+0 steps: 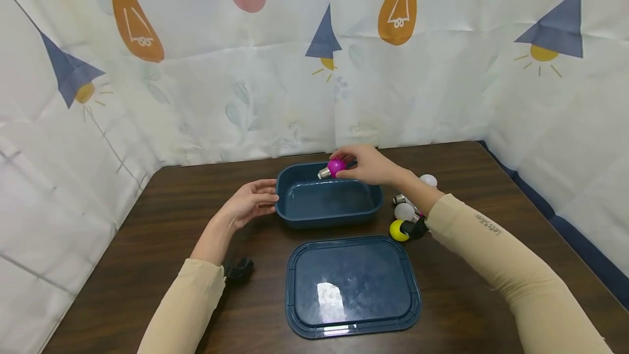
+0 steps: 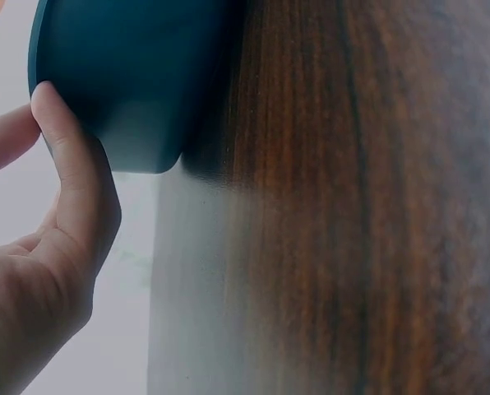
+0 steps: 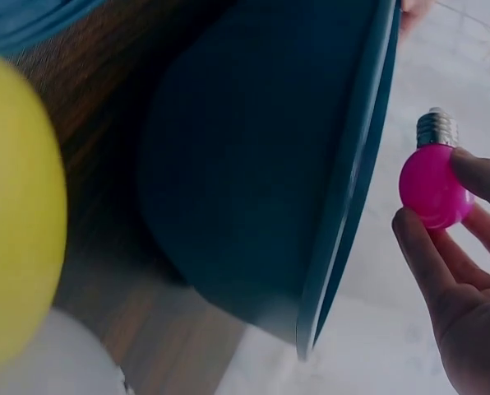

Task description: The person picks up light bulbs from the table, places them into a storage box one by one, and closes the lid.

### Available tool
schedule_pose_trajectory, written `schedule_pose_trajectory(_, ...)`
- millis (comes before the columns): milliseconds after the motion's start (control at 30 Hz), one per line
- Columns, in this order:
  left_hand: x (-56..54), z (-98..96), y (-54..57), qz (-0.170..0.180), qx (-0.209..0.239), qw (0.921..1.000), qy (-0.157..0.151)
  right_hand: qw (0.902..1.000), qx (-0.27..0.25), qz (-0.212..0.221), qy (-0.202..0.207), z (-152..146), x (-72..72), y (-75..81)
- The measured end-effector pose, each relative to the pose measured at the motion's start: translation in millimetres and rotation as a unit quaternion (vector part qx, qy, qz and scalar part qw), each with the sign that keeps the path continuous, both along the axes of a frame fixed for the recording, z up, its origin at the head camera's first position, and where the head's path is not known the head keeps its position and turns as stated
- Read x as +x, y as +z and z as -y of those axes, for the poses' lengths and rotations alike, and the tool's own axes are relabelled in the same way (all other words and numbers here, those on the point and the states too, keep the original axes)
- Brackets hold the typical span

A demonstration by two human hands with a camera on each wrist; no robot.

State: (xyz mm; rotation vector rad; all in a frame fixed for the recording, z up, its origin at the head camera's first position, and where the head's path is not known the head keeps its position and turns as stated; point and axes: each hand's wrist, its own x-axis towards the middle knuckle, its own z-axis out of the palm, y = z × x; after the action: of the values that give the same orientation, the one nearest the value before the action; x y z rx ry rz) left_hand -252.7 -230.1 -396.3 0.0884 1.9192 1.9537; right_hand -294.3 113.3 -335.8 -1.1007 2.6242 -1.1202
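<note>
Landmark for all places: blue box [image 1: 330, 220], open side up on the brown wooden table [image 1: 132, 288].

Right hand [image 1: 366, 165]: pinches one magenta bulb [image 1: 336, 167] by its round part, thumb on one side, fingers on the other. The bulb is over the box, toward the far side; its silver screw base [image 1: 324, 173] points toward the box's left end. Right wrist view: bulb above the box's rim, a gap between them.

Left hand [image 1: 248, 204]: fingers loosely spread, slightly bent, tips touching the box's rim at its left end.

Right of the box, small cluster, partly hidden by the right forearm: white bulb [image 1: 428, 180] farthest back; second white bulb [image 1: 404, 211] nearer; yellow bulb [image 1: 397, 230] beyond the box's near right corner. A further screw base [image 1: 399, 199] shows between the white ones; its bulb is mostly covered, type cannot be told.

Near side of the box: blue lid [image 1: 363, 288], flat on the table, just apart from the box, glare on its surface.

Behind the box: pale cloth [image 1: 196, 97] with printed orange bulbs [image 1: 398, 4] and blue lampshades [image 1: 322, 37].

Both arms reach toward the box in cream sleeves [image 1: 501, 261], each wrist carrying a black device [image 1: 239, 270].
</note>
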Motion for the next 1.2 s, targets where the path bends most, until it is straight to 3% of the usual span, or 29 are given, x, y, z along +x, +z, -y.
schedule_pose_trajectory(467, -0.7, 0.6, -1.2, -0.003, 0.003, 1.0, 0.001, 0.9999, 0.008, 0.006, 0.0, 23, 0.1, -12.5)
schedule_pose_trajectory(833, 0.4, -0.9, -0.9, 0.004, 0.006, 1.0, 0.007, 0.9977, -0.025, 0.063, -0.011, 29, -3.8, -24.3)
schedule_pose_trajectory(1200, 0.3, 0.3, -2.2, 0.002, 0.013, 0.9999, 0.004, 0.9867, -0.083, 0.137, -0.032, 32, -6.3, -31.2)
